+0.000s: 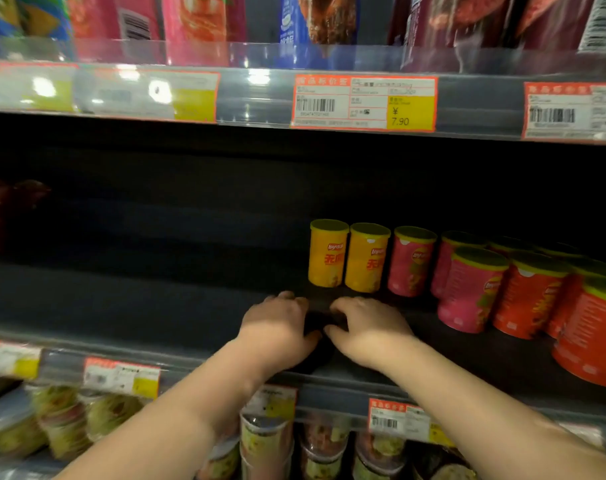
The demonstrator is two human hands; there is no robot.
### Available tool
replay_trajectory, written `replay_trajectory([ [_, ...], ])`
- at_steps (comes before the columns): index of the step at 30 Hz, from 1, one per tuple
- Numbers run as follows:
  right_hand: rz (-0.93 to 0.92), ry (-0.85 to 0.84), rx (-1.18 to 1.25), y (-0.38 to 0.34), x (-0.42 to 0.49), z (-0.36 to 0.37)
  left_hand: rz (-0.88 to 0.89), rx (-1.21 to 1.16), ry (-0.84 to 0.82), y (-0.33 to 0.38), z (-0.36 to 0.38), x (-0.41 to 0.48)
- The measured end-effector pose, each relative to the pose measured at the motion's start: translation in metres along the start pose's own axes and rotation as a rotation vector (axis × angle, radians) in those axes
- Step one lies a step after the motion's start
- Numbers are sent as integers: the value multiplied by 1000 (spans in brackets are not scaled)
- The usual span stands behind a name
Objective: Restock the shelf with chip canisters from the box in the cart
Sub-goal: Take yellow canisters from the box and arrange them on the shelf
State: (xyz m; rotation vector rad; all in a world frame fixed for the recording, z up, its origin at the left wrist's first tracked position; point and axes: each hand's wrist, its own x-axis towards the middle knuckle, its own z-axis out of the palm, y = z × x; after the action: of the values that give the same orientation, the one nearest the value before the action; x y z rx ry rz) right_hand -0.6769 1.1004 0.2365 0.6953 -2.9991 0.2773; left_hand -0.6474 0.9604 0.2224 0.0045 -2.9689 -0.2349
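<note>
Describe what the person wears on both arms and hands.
Nothing worn shows: the left forearm and right forearm are bare to the frame's edge, with no sleeves. The left hand and right hand have no gloves, and no watch, bracelet or ring is visible, though motion blur could hide small details.

Your shelf deck point(156, 299) is a dark, matt, smooth surface, fronted by a clear glossy plastic rail point(253, 95) that carries paper price labels point(364, 102). The chip canisters point(329, 258) wear smooth, shiny printed wraps under plastic-looking lids point(329, 225). The bags point(204, 15) on the shelf above are glossy film.
</note>
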Motion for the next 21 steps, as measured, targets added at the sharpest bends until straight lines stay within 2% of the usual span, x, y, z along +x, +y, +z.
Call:
replay_trajectory([
  [3,-69,-4,10,-20,-15,2,6,42,88,-11,-2,-29],
  [11,-318,97,70,-107,-58,21,-118,25,177,-67,-15,-128],
  [17,-517,-1,17,-189,-97,69,-379,27,27,-126,-4,-238],
  [21,-565,-138,-11,-241,-133,106,-520,46,-87,-154,5,-309],
])
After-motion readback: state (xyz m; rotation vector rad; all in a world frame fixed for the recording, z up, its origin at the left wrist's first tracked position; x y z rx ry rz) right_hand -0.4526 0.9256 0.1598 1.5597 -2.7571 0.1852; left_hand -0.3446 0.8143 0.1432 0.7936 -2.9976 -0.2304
